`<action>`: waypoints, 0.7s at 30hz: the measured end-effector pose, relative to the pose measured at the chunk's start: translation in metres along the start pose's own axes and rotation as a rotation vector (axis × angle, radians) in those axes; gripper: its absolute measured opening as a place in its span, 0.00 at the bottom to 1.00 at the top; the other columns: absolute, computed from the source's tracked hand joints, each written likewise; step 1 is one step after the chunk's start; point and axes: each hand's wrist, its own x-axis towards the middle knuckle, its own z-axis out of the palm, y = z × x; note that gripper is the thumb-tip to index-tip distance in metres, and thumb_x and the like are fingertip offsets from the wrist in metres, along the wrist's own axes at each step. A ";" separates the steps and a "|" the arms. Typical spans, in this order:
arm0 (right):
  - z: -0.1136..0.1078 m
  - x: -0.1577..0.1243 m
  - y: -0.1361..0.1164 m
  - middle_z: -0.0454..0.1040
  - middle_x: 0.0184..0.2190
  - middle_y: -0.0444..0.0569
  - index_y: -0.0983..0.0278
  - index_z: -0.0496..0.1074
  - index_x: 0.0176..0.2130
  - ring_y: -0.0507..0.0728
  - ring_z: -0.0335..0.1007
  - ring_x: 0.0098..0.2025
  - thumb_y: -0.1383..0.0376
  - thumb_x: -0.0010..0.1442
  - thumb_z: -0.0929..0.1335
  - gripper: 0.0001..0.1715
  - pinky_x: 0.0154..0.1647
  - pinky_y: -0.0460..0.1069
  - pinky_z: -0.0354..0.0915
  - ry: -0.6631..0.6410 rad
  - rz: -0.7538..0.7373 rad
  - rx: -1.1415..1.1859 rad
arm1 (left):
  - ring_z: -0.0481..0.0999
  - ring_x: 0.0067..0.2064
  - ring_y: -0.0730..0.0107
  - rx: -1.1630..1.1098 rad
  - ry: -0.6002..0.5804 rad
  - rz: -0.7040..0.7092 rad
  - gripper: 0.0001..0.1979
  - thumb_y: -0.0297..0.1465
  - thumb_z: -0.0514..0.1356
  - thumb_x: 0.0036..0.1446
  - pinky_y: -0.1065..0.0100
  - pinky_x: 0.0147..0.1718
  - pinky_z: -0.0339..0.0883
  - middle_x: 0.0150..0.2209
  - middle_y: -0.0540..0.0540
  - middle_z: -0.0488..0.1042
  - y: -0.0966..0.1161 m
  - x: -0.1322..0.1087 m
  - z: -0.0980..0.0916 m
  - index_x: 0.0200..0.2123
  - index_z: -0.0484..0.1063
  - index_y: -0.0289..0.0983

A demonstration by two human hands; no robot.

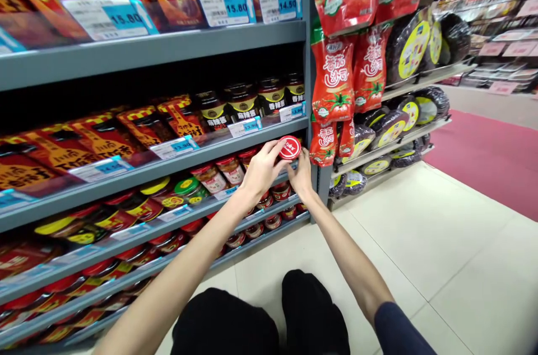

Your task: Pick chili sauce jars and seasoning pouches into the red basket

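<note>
A jar with a round red lid [290, 148] is held at the right end of the lower shelf, its lid tilted toward me. My left hand [263, 169] is closed on the lid's left side, fingers at the upper edge and thumb below. From the right, my right hand [301, 177] is closed about the jar under the lid, its fingertips partly hidden. Most of the jar's body is out of sight behind the hands. Left of them, more red-lidded jars [230, 169] stand in a row on the same shelf.
Above are dark-lidded sauce jars [241, 102] behind price tags on the shelf edge [235, 136]. Red tomato sauce pouches [333, 78] hang just right of my hands, beside the shelf upright [309, 92]. Wrapped dark round packs [390, 128] fill racks farther right. Pale floor tiles [378, 232] lie below.
</note>
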 end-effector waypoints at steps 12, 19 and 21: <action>0.009 0.011 -0.007 0.75 0.53 0.67 0.71 0.66 0.55 0.69 0.70 0.56 0.70 0.62 0.68 0.21 0.59 0.60 0.66 -0.071 0.071 -0.441 | 0.72 0.57 0.46 0.486 -0.128 0.011 0.25 0.36 0.55 0.71 0.52 0.54 0.69 0.60 0.33 0.74 0.007 0.019 0.026 0.66 0.65 0.30; 0.005 0.007 -0.010 0.72 0.58 0.69 0.73 0.60 0.63 0.69 0.67 0.61 0.66 0.66 0.66 0.29 0.61 0.62 0.65 -0.090 0.046 -0.445 | 0.69 0.61 0.47 0.607 -0.177 -0.024 0.23 0.31 0.47 0.74 0.55 0.57 0.64 0.64 0.29 0.70 0.000 0.022 0.039 0.63 0.66 0.24; 0.006 0.009 -0.010 0.71 0.60 0.69 0.73 0.60 0.64 0.70 0.65 0.63 0.64 0.69 0.64 0.28 0.63 0.63 0.63 -0.116 0.028 -0.468 | 0.70 0.61 0.48 0.599 -0.155 -0.087 0.23 0.31 0.45 0.74 0.56 0.59 0.62 0.63 0.30 0.71 -0.007 0.021 0.044 0.63 0.66 0.25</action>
